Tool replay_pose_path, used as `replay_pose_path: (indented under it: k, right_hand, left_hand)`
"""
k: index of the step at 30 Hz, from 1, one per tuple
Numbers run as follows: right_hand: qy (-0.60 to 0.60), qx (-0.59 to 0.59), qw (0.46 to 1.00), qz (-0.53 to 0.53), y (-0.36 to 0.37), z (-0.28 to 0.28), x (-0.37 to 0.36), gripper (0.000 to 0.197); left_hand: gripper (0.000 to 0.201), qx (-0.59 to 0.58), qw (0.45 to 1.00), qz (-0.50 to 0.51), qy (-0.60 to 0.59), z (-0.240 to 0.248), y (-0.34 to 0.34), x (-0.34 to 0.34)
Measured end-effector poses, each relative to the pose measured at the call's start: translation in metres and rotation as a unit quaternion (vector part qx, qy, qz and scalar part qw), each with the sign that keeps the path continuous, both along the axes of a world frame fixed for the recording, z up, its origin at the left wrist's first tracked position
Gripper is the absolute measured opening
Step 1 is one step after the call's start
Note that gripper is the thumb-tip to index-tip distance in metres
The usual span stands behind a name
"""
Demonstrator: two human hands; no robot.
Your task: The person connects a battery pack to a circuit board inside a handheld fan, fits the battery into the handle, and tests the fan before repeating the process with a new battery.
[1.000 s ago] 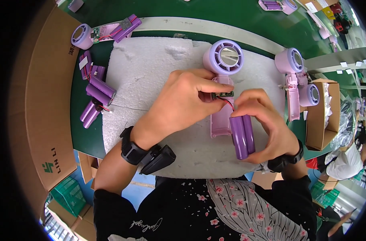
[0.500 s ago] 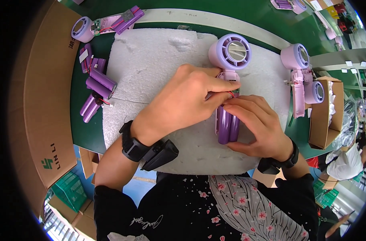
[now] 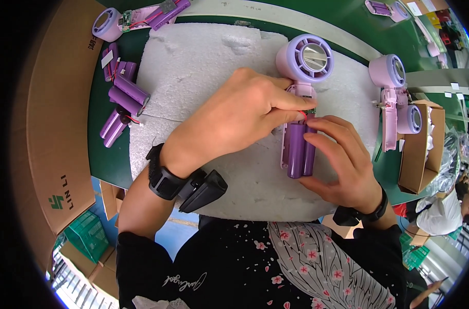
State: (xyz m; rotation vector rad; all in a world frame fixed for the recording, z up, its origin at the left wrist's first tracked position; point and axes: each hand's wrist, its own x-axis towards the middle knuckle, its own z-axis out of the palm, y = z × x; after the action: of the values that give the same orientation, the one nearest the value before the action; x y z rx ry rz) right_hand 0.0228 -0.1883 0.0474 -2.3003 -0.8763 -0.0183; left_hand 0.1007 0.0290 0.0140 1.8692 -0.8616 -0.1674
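Fan (image 3: 304, 62) lies mid-pad (image 3: 203, 67), handle open, two purple cells (image 3: 300, 149) seated inside; left hand (image 3: 239, 116) pinches a thin red wire (image 3: 302, 114), probably at the board, right hand (image 3: 342, 159) curled round the cells; light, stiff shell, fragile wire, so hold the handle sides

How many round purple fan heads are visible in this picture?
4: one fan head above the hands on the foam pad, two at right, one top left. More may be hidden.
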Motion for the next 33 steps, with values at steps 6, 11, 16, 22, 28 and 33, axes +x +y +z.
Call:
replay_pose_path:
  k: [6,11,16,22,28,33]
  right_hand:
    - [-0.012,-0.021,1.000,0.004,-0.0014,0.0007,-0.0003,0.065]
    - [-0.004,-0.046,0.999,-0.029,0.0021,0.0015,-0.0059,0.062]
    - [-0.011,-0.067,0.997,-0.026,0.0024,0.0026,-0.0054,0.056]
    - [0.001,-0.053,0.997,-0.053,0.0015,-0.0031,-0.0062,0.062]
    - [0.026,-0.008,0.997,-0.073,0.0022,-0.0043,-0.0034,0.054]
    - [0.025,0.008,0.996,-0.090,0.0062,-0.0044,-0.0061,0.048]
  left_hand:
    - [0.028,0.020,0.999,-0.020,0.035,0.0024,0.0027,0.0032]
    - [0.027,0.011,0.999,-0.030,0.043,0.0033,0.0035,0.0040]
    - [0.028,0.033,0.997,-0.036,0.062,0.0049,0.0040,0.0052]
    - [0.027,0.038,0.998,-0.037,0.041,0.0032,0.0025,0.0055]
    - [0.024,0.030,0.999,-0.022,0.033,0.0050,0.0023,0.0052]
    - [0.026,0.035,0.997,-0.015,0.068,0.0076,0.0022,0.0031]
